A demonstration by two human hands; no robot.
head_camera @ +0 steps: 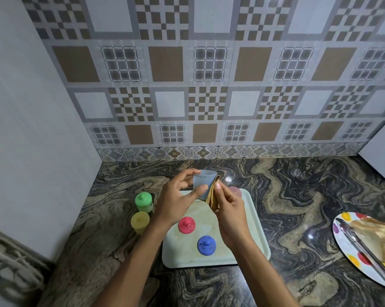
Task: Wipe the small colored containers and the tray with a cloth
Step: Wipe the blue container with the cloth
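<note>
Nearest me, low in the frame, two bare forearms reach forward over a pale tray (182,255) that sits square on the marbled surface (287,207). On the tray's near part stand a blue container (206,244) and, just beyond it to the left, a red container (187,224), the two near each other but apart. Off the tray's left edge, on the surface, a yellow container (140,221) and a green container (144,201) stand close together. Above the tray's far end the left hand (178,200) grips a pale cup (203,181), held upright with its mouth up and clear of the tray, thumb on the near wall and the other fingers (187,173) curled round the far side. The right hand (229,209) pinches a folded tan cloth (212,196) and presses it against the cup's right wall, so the cup lies just up and left of that hand's fingertips; as I judge it, the wiping is done by the right hand while the left turns the cup. A pink container (235,191) peeps out behind the cloth at the tray's far right corner, the tightest spot for a swinging elbow. To the right the surface lies open until a spotted plate (346,247) with tongs (364,251) at the frame's edge. Beyond all this rises the tiled wall (209,85), with a strip of room between it and the cup.
</note>
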